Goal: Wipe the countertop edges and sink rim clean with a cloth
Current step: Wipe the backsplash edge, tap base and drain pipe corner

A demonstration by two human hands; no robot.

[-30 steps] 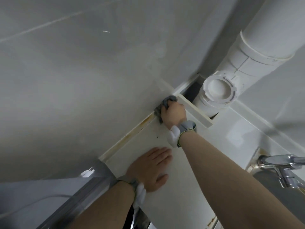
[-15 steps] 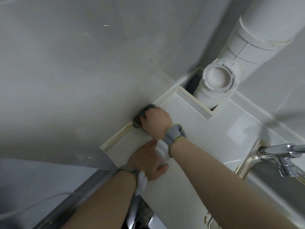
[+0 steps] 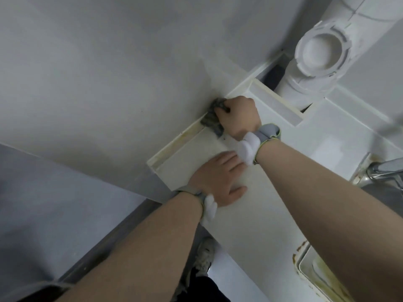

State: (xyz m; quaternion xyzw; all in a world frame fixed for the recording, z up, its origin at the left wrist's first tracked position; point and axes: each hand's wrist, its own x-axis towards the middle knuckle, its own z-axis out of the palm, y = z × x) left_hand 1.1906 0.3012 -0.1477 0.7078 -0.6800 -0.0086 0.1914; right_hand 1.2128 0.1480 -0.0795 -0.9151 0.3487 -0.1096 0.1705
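My right hand [image 3: 238,115] grips a dark grey cloth [image 3: 212,119] and presses it into the stained raised edge [image 3: 174,144] of the white countertop [image 3: 250,214], where it meets the grey wall. My left hand [image 3: 218,182] lies flat on the countertop near its left corner, fingers straight, just below my right wrist. The sink rim [image 3: 303,264], with rusty stains, shows at the lower right, partly hidden by my right forearm.
A thick white drain pipe with a round cap [image 3: 320,49] rises behind a notch in the countertop. A chrome tap [image 3: 383,171] stands at the right edge. The grey wall [image 3: 98,73] runs along the countertop's left edge. A shoe [image 3: 205,253] shows on the floor below.
My right hand slid the cloth along the raised edge from the corner by the pipe notch toward the near left, then stayed about there. My left hand stays flat.
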